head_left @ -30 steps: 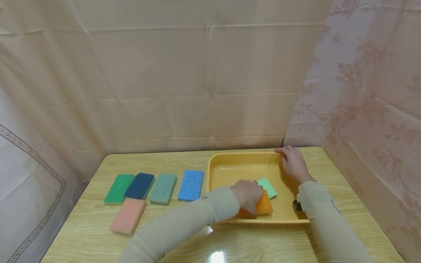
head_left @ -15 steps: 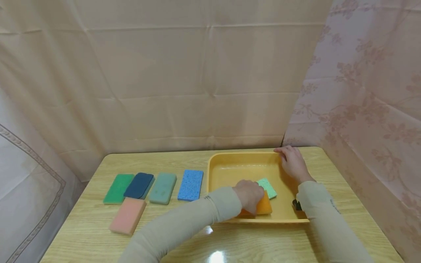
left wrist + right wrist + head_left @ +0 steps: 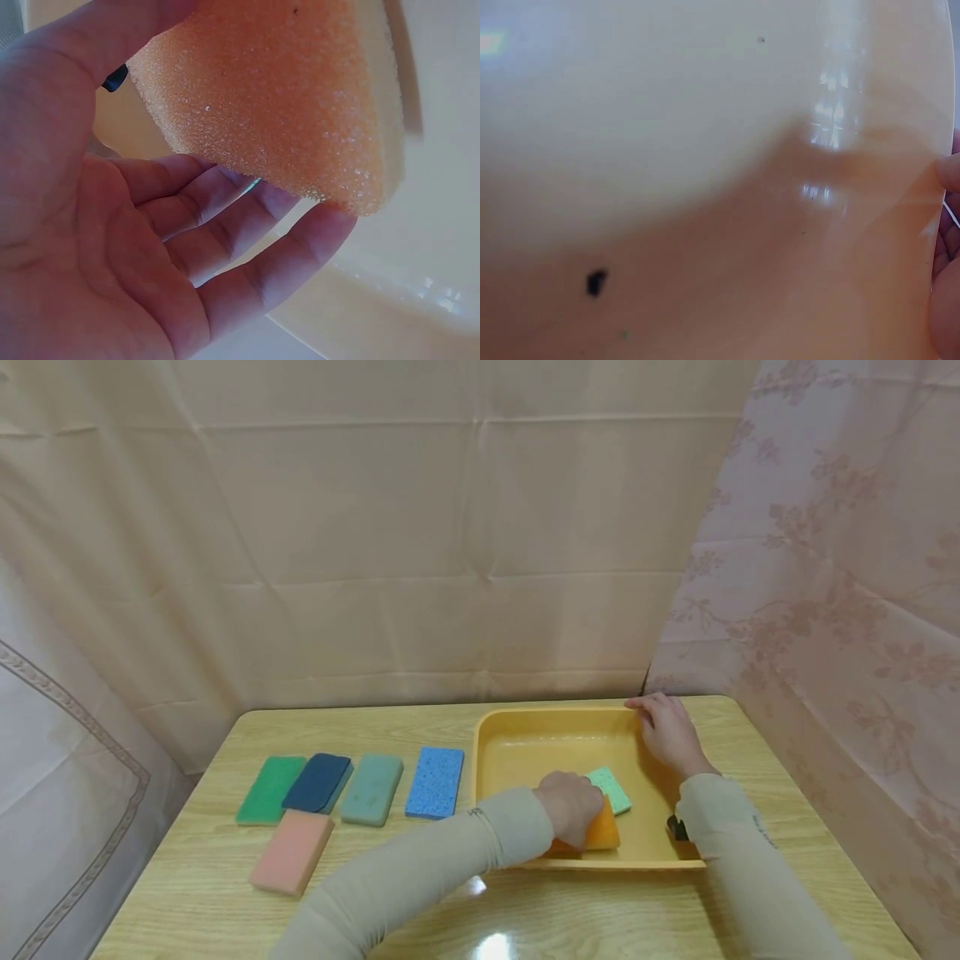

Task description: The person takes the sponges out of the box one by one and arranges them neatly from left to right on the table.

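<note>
My left hand (image 3: 570, 806) holds an orange sponge (image 3: 602, 828) between thumb and fingers, low over the near side of the yellow tray (image 3: 491, 764). In the left wrist view the thumb lies at the top of the sponge (image 3: 262, 97) and the curled fingertips meet its lower edge. A mint-green sponge (image 3: 609, 789) lies flat in the tray, just beyond the orange one. At the tray's far right corner my right hand (image 3: 670, 735) grips the rim. The right wrist view catches only part of that hand (image 3: 946, 300) at the edge, beside the tray wall.
Left of the tray lie a blue sponge (image 3: 435, 783), a grey-green sponge (image 3: 372, 790), a navy-topped sponge (image 3: 317, 782), a green scouring pad (image 3: 272, 790) and a pink sponge (image 3: 292, 853). A small dark object (image 3: 677, 827) shows beside the right sleeve. Curtains hang behind the wooden table (image 3: 420, 918).
The left hand has shifted very slightly to the right, still holding the orange sponge. The right hand keeps its place on the tray rim.
</note>
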A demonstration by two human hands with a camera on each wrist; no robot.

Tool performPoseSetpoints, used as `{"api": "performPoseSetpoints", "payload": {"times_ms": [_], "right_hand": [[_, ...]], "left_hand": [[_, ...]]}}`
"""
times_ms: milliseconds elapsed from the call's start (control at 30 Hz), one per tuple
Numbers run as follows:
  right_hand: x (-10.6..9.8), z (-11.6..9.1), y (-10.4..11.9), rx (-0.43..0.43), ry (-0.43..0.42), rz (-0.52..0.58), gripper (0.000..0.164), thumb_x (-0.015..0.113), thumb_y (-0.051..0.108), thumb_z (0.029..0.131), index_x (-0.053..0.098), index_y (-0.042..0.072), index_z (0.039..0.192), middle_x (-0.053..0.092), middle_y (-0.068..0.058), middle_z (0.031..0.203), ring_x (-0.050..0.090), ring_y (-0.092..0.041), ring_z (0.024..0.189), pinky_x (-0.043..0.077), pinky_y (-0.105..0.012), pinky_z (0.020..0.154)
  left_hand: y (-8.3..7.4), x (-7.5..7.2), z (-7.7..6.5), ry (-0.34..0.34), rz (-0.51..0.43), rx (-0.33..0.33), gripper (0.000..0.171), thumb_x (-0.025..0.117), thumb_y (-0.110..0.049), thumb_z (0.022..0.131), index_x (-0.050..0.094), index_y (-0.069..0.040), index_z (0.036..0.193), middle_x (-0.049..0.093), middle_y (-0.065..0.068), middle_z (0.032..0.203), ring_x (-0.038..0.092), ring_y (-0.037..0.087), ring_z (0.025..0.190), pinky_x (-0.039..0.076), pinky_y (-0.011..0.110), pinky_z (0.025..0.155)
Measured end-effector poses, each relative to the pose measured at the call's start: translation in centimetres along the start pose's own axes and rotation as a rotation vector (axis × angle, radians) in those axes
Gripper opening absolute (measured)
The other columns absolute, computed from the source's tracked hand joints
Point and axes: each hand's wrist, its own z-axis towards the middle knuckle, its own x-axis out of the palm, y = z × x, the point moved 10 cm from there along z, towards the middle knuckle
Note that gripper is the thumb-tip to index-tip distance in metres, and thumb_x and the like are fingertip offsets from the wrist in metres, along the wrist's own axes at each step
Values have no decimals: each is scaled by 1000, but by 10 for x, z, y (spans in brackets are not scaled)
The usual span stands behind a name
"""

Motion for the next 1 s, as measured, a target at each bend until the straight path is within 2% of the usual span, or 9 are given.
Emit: {"api": "performPoseSetpoints", "payload": {"times_ms": [267, 1000], "right_hand": [[2, 0, 0, -6, -2, 4, 24, 55, -10, 96, 71, -3, 111, 64, -25, 109, 52, -46, 106, 38, -59, 98], [3, -1, -5, 10, 15, 9, 25, 53, -9, 97, 70, -3, 114, 63, -25, 112, 51, -46, 109, 37, -59, 100]], "left_hand": [[4, 1, 0, 19, -42, -30, 31, 86, -39, 77, 66, -26, 94, 56, -11, 82, 51, 8, 78, 45, 26, 63], [3, -3, -3, 5, -47, -7, 37, 87, -45, 76, 65, -25, 99, 55, -11, 83, 51, 8, 76, 45, 25, 65]]}}
